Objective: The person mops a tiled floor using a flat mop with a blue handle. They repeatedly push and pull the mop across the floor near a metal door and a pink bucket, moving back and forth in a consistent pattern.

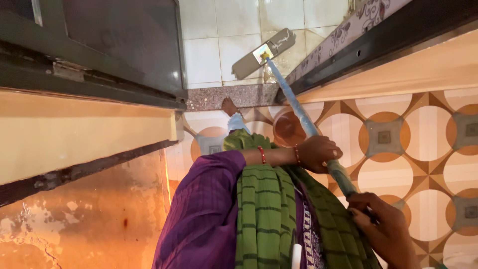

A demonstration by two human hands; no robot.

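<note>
A tiled floor (423, 149) patterned with orange and cream circles fills the right of the view, giving way at a speckled stone threshold (234, 95) to plain white tiles (219, 50) in the far room. A dark door (119, 45) stands at the left above a stained, peeling wall (74, 214), and a dark door frame (378, 37) runs diagonally across the upper right. The person wears a purple garment with a green striped scarf (264, 214) hanging down the front. A flat mop (264, 53) lies with its grey head on the white tiles just past the threshold, its blue handle (298, 107) slanting back toward the near right. The left hand (318, 152), with red bangles at the wrist, is wrapped around the handle partway down, its grip pressed closed on the shaft. The right hand (383, 224) clasps the near end of the handle, fingers curled over it. One foot (230, 107) shows near the threshold. The doorway is narrow: the handle passes close beside the frame on the right, so a sideways sweep could knock the shaft against that edge, and the door on the left hems in the other side. The raised threshold could catch the mop head if it is dragged back flat. The hanging scarf lies near the handle and could snag. Open room lies mostly over the patterned floor to the right.
</note>
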